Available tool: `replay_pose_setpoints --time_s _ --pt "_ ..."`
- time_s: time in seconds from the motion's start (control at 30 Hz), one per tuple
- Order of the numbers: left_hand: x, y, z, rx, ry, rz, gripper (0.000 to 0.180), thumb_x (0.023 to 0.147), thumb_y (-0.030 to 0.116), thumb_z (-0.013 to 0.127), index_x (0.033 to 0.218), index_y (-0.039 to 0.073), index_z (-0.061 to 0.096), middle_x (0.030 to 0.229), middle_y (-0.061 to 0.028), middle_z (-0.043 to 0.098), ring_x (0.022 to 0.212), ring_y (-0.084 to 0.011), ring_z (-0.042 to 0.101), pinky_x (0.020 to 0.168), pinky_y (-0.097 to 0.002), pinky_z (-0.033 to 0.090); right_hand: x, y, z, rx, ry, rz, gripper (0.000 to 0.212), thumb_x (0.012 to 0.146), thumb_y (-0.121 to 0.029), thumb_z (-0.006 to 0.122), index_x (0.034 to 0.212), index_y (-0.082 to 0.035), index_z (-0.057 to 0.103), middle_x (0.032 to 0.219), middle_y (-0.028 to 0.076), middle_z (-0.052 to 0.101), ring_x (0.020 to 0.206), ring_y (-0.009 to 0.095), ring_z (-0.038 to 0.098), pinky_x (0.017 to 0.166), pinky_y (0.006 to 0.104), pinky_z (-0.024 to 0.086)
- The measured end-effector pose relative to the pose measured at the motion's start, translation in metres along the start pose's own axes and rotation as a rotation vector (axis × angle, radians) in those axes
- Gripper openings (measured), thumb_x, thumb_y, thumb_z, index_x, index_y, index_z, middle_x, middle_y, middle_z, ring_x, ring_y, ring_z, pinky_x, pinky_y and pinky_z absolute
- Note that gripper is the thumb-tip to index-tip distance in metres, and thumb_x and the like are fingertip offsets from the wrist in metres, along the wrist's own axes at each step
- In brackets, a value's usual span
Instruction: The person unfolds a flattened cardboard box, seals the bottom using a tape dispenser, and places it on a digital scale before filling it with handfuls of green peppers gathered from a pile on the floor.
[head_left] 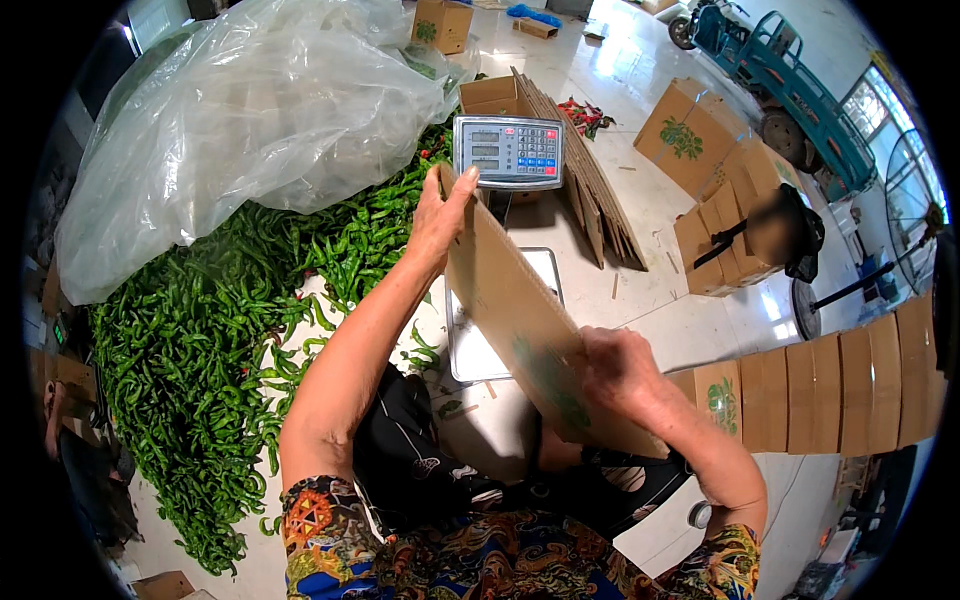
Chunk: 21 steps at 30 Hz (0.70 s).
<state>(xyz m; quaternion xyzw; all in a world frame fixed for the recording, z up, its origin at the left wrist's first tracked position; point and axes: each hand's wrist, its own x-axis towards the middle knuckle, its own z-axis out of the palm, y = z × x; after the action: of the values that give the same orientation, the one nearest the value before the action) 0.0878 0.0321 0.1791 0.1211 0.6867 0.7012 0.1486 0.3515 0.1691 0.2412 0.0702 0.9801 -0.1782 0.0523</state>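
Observation:
Between my two hands is a flattened cardboard box (510,310), brown with a green print, held slanting over my lap. My left hand (440,220) grips its far upper end, thumb along the edge. On the near right edge my right hand (625,375) is closed, its fingers curled over the cardboard. Just beyond the far end stands a weighing scale's display (509,152) with a keypad. The scale's metal platform (470,350) lies partly hidden under the cardboard.
A big heap of green chili peppers (190,370) covers the left floor, partly under clear plastic sheeting (260,120). Flat cardboard sheets (590,190) lean behind the scale. A row of cartons (815,395) stands right. Farther off are a fan (905,210) and a teal cargo tricycle (785,80).

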Motion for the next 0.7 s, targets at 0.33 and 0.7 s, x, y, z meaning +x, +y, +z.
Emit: replay_pose_setpoints --time_s 0.33,0.7 --pt "0.000 -0.009 0.000 0.043 -0.079 0.078 0.108 0.073 0.047 0.073 0.150 0.000 0.013 0.136 -0.0203 0.045 0.113 -0.0259 0.052 0.093 -0.0345 0.044 0.008 0.009 0.016 0.790 -0.029 0.094 0.043 0.096 -0.038 0.053 0.121 -0.003 0.056 0.105 0.014 0.062 0.098 0.024 0.059 0.087 0.0336 0.045" --pt "-0.005 -0.017 -0.034 0.099 -0.084 0.252 0.057 0.076 0.005 0.052 0.131 -0.004 0.045 0.117 -0.0173 0.059 0.102 -0.0216 0.056 0.086 -0.0317 0.046 0.018 0.045 -0.004 0.259 0.344 0.052 0.034 0.094 -0.029 0.051 0.083 0.002 0.060 0.068 0.024 0.056 0.065 0.035 0.057 0.062 0.0419 0.046"
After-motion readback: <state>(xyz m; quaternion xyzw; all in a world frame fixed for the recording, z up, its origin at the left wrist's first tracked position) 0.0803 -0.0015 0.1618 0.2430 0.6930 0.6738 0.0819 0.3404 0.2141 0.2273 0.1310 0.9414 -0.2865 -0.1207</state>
